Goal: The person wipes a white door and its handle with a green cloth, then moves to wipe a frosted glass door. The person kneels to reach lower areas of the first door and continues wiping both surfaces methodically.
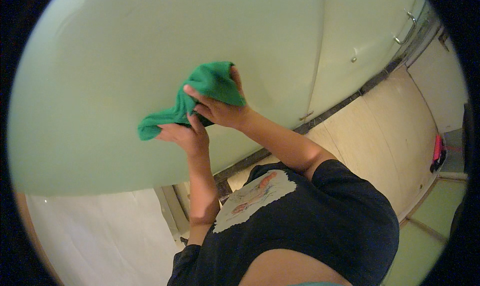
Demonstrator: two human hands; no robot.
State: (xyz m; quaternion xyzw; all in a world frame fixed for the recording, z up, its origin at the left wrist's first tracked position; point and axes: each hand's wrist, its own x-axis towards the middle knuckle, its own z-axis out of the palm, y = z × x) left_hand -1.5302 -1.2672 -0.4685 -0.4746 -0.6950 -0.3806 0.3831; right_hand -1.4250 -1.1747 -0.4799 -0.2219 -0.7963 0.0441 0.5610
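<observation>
A green cloth (210,79) is bunched and draped between my two hands, before a large pale green frosted panel (112,60) that looks like glass. My left hand (183,136) grips its lower left end, with the fingers partly under a fold. Higher up and to the right, my right hand (225,111) has hold of the wider part, a finger lying over the fabric and the rest partly covered by it. Whether the cloth touches the panel is hard to tell.
A metal pull handle (412,29) and a small round knob (353,60) are on the panels at the right. A dark strip (333,113) edges the pale tiled floor (360,124). A white sheet (97,233) covers a surface at lower left. A pink and black object (437,152) stands far right.
</observation>
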